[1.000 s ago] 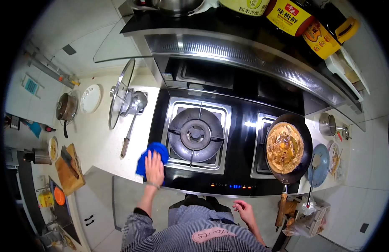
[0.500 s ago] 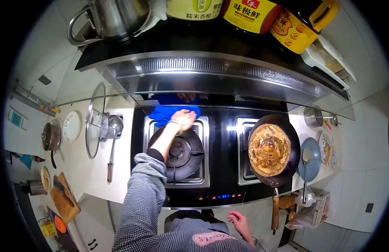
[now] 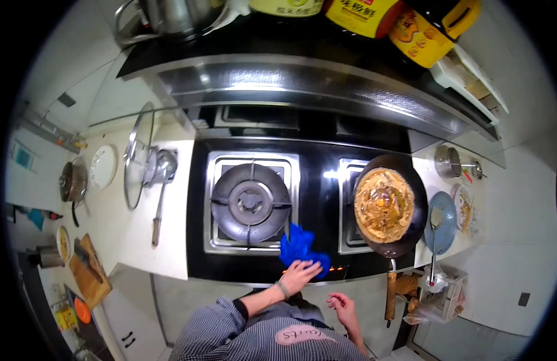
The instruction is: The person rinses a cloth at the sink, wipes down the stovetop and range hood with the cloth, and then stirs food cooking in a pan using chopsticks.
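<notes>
My left hand [image 3: 299, 274] presses flat, grip open, on the blue cloth [image 3: 301, 246]; cloth extends ahead toward the burner [image 3: 250, 202]; right hand [image 3: 343, 307] idle, empty, farther off.

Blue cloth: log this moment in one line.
left hand: pressing blue cloth | place: stove front edge, between burners | right hand: free | wok: right burner

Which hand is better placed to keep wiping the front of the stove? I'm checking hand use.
Left, probably. The left hand already presses on the blue cloth at the black cooktop's front edge, while the right hand hangs empty near the body, off the stove.
</notes>
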A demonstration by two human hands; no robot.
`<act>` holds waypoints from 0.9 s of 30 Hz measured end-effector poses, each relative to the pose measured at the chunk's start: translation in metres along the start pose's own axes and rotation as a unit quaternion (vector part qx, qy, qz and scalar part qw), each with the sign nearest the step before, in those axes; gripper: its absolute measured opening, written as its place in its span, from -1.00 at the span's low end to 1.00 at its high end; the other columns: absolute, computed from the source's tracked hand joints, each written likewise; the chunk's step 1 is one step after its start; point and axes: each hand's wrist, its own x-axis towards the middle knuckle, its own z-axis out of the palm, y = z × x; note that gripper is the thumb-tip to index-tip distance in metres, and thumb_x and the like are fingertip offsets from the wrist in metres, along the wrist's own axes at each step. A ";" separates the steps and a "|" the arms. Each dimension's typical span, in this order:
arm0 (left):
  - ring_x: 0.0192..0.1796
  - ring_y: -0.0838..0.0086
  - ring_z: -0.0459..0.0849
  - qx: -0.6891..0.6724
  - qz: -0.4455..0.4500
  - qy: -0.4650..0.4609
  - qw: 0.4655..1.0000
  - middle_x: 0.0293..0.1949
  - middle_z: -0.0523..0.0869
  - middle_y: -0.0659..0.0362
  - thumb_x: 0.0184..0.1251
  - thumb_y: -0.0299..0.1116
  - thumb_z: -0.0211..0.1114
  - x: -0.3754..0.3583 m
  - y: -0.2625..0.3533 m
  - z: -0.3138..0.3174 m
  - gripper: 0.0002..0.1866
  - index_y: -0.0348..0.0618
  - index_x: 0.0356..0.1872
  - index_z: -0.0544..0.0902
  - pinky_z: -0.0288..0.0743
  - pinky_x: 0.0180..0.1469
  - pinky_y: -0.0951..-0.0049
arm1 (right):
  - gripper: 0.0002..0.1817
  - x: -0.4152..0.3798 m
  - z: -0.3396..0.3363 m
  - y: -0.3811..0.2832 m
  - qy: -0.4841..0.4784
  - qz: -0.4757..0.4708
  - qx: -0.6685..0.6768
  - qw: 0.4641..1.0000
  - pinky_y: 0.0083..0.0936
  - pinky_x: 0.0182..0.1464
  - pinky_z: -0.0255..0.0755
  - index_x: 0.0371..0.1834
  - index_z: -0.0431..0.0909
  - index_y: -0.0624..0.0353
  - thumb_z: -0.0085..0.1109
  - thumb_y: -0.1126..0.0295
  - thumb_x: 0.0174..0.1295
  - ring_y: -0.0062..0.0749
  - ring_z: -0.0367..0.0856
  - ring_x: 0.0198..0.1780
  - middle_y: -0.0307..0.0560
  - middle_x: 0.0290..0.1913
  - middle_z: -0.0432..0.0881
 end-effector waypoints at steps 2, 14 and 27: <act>0.12 0.40 0.46 -0.065 -0.050 -0.062 0.995 0.23 0.47 0.28 0.14 -0.38 0.09 -0.060 0.013 -0.007 -0.50 0.03 0.19 0.52 0.30 0.16 0.34 | -0.73 0.002 0.001 -0.003 -0.016 -0.019 -0.002 1.000 -0.59 -0.20 0.47 0.00 0.56 0.28 0.06 0.36 0.34 -0.56 0.59 -0.32 -0.11 -0.26 0.69; 0.26 0.26 0.35 0.180 -0.297 0.087 0.934 0.27 0.46 0.18 0.31 -0.32 0.10 -0.115 -0.154 -0.144 -0.63 -0.16 0.11 0.54 0.18 0.25 0.22 | -0.75 0.016 0.019 -0.033 -0.092 -0.058 -0.063 0.992 -0.62 -0.20 0.48 -0.03 0.57 0.31 0.05 0.41 0.32 -0.58 0.57 -0.33 -0.12 -0.29 0.67; -0.02 0.12 0.50 -0.081 -0.283 0.255 0.921 -0.18 0.57 0.03 0.15 -0.59 0.15 -0.135 -0.100 -0.148 -0.80 -0.16 -0.19 0.58 0.32 0.09 0.20 | -0.76 0.014 0.030 -0.050 -0.099 -0.077 -0.046 0.991 -0.62 -0.18 0.48 -0.04 0.58 0.27 0.04 0.44 0.31 -0.59 0.57 -0.30 -0.15 -0.30 0.67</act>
